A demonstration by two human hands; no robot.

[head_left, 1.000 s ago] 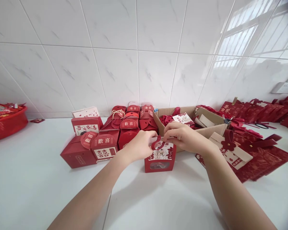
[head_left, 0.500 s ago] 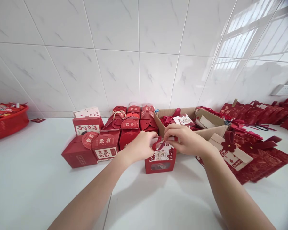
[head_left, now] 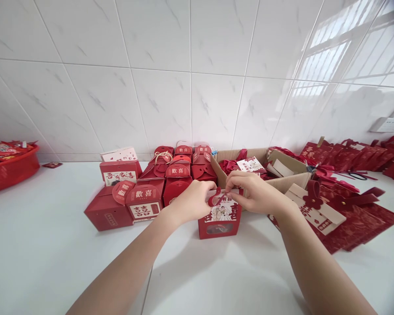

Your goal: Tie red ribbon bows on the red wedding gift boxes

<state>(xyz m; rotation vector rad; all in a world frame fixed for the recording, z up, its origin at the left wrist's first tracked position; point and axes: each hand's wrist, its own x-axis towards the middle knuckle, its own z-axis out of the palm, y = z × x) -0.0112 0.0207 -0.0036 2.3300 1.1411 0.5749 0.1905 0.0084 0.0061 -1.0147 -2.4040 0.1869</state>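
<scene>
A small red gift box (head_left: 219, 229) stands upright on the white tabletop in front of me, with a printed couple and a clear oval window on its front. A dark red ribbon (head_left: 214, 201) curls in a loop across its top edge. At the upper left corner, my left hand (head_left: 197, 199) is closed, its fingers at the ribbon and the box's top; the fingertips are partly hidden. From the other side my right hand (head_left: 254, 191) pinches the ribbon between thumb and forefinger, just above the print.
Several folded red boxes (head_left: 143, 194) stand to the left. Behind my right hand is an open cardboard carton (head_left: 293, 181) with ribbons and cards. Red gift bags (head_left: 364, 214) lie at right, with more (head_left: 341, 153) along the wall. A red basin (head_left: 11, 173) of packets sits far left.
My right fingers have shifted slightly at the ribbon, and more of the print below them shows. The gift box and my left hand stay nearly in place.
</scene>
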